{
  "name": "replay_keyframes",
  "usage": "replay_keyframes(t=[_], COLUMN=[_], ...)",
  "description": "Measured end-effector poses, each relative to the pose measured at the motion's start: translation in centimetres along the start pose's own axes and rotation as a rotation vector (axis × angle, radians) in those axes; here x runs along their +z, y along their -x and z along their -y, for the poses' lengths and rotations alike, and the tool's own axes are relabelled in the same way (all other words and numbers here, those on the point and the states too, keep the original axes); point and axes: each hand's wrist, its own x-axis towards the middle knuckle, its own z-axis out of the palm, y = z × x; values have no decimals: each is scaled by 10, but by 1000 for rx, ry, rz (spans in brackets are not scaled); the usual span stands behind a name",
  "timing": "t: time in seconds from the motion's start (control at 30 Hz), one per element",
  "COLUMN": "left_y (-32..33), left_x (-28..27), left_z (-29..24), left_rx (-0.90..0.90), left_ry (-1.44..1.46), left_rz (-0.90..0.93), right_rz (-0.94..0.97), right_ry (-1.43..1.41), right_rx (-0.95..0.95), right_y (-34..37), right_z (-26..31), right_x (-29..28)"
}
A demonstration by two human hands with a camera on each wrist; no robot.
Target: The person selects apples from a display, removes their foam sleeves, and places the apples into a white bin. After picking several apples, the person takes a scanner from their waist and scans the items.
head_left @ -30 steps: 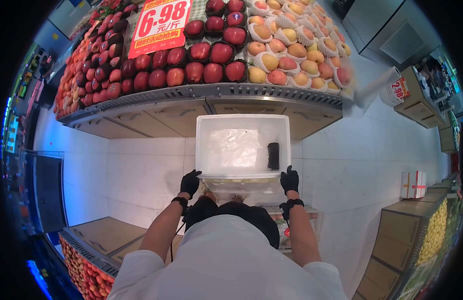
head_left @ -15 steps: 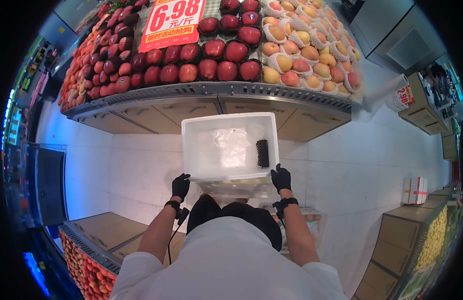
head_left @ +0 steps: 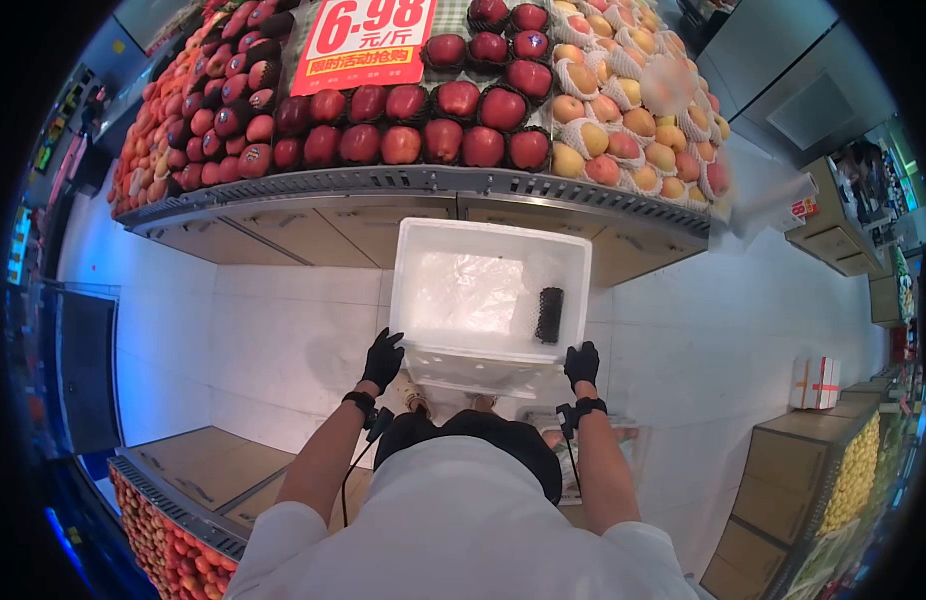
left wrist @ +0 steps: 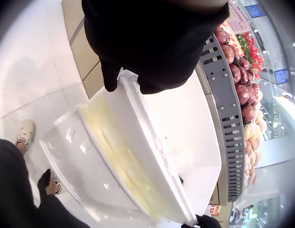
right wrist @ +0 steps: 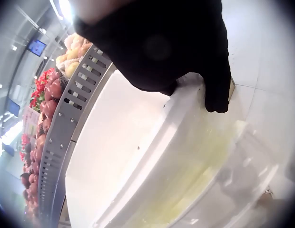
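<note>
A white plastic bin (head_left: 453,322) with an open top hangs in front of my legs, close to the fruit stand. My black-gloved left hand (head_left: 384,362) grips its near left corner. At the near right corner, my gloved right hand (head_left: 582,365) holds the rim. Both wrist views show fingers and thumb hooked over the rim (left wrist: 150,126). Inside, a bundle of black mesh netting (head_left: 550,315) lies by the right wall. Below the near rim, the outer wall looks yellowish, with a translucent tub (left wrist: 85,156) under it.
Ahead is a fruit stand with a slotted metal edge (head_left: 413,180), red apples (head_left: 401,145) and net-wrapped pale fruit (head_left: 603,170). A price sign (head_left: 363,60) stands among them. Low cabinets (head_left: 208,470) flank me behind left and right. A packed tray (head_left: 618,450) lies behind my right leg.
The bin swung a little left, then back right, and is now turned slightly clockwise. Both hands kept their hold and moved with it. The fruit stand has shifted right in the head view.
</note>
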Motion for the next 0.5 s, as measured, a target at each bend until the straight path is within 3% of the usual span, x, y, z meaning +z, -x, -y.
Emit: replay_keyframes(t=[0.03,0.13,0.23,0.27,0.37,0.4,0.5], left_y=[-5,-24,-33,-35,-34,-34,-28], left_x=[6,25,28,23,17,19,16], left_z=[0,11,15,8,-1,-1,-8], left_rx=[-3,-17,84,90,13,24,11], left_ry=[17,-19,26,52,155,116,86], left_rz=[0,13,12,39,140,133,174], right_rz=[-68,160,237,123,84,174,142], right_ry=[33,55,-188,-24,64,38,172], right_rx=[-33,-35,250,159,102,72,74], right_y=[7,3,24,19,28,21,37], right_z=[0,-17,33,26,30,17,32], right_x=[-7,-3,-32,-17,-14,-5,-2])
